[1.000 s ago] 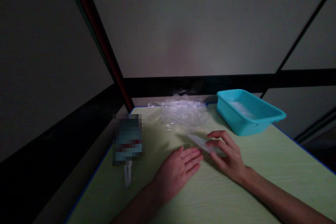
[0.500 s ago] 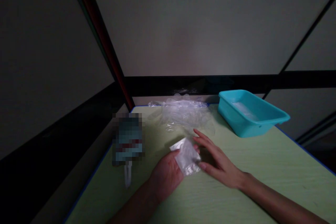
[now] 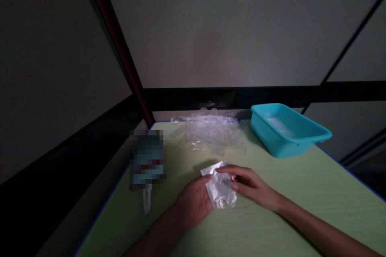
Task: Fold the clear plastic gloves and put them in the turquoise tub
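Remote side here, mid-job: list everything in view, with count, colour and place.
Small clear plastic packet: one, clear and shiny, between the hands
Heap of clear plastic film: one, clear, table's far side; pieces uncountable
Rectangular plastic basin: one, turquoise, far right
Flat piece inside basin: at least one, whitish, on its floor
Pixelated item with pale strap: one, teal and dark red, left edge
Table: one, pale green, blue edge, under everything
Wall panels: several, grey, black bands, behind
Hands: two, bare; left, right, both at packet

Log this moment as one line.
left hand: holds clear packet | right hand: fingers at packet | plastic pile: behind | blue tub: right
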The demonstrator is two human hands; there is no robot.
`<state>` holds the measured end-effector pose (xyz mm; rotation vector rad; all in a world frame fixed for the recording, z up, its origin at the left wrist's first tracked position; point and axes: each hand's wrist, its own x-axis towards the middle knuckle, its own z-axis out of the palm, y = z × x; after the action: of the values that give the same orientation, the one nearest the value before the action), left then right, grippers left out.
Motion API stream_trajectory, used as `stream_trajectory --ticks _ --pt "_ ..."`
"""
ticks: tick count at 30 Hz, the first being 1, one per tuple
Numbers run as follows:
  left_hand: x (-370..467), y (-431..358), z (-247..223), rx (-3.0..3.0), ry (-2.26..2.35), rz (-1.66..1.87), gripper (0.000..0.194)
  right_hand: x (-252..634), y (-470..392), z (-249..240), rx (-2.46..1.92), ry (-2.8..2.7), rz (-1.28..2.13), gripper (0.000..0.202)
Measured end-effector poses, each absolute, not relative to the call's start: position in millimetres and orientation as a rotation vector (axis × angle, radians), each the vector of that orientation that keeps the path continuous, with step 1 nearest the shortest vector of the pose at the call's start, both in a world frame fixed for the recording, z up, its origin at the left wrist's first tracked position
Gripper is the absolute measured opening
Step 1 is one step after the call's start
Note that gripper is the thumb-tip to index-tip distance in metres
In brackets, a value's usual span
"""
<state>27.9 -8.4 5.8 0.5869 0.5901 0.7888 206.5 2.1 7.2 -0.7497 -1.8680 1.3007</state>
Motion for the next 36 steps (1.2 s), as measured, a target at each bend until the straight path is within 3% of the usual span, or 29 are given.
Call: stream_trajectory --ticks 7,12,17,22,30,36 --pt "26 -11 6 0.475 0.480 0.752 0.020 204 2 8 -0.821 -1.685 1.416 0.033" --pt "21 -10 4 0.454 0.337 0.599 0.027 207 8 21 -0.841 -1.517 1.314 0.024" --pt "19 -10 5 0.572 0.338 0.531 0.034 221 21 62 -0.824 -1.499 1.105 0.022" --pt "28 -11 9 0.726 0.513 0.567 0.027 237 35 110 -0.828 -1.436 0.846 0.018" --pt "96 27 30 0.888 0.758 0.802 0.011 265 51 120 -1.082 -1.542 0.708 0.024" --pt "168 69 43 0.910 0.941 0.915 0.028 286 56 124 -1.089 -1.483 0.615 0.026"
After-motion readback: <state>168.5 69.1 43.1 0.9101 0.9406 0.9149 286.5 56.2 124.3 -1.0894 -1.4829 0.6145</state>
